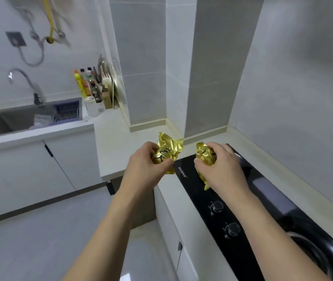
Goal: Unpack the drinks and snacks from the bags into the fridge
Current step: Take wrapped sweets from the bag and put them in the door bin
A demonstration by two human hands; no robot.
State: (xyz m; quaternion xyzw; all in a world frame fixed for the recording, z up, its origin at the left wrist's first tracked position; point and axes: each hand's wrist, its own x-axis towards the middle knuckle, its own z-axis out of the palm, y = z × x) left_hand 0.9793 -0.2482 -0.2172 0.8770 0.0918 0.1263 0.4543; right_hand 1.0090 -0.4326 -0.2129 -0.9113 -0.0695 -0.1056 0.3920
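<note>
Left hand (147,161) wrapped round gold snack pack (166,154), held up in air past desk (121,142) front edge. Right hand (222,169) wrapped round second gold snack (205,157), held over black stove (212,199) far end. Both snacks already gripped, side by side, near but apart. Long ends pointed up and down. Fridge not seen, bags not seen. Which hand is nearer fridge cannot be told.

The left hand (141,165) grips a gold packet (166,154) over the counter (121,142) edge. The right hand (222,169) grips another gold packet (205,156) above the black hob (202,195). At far left, a sink (19,120) with tap (29,84), bottles (86,86) beside it.
</note>
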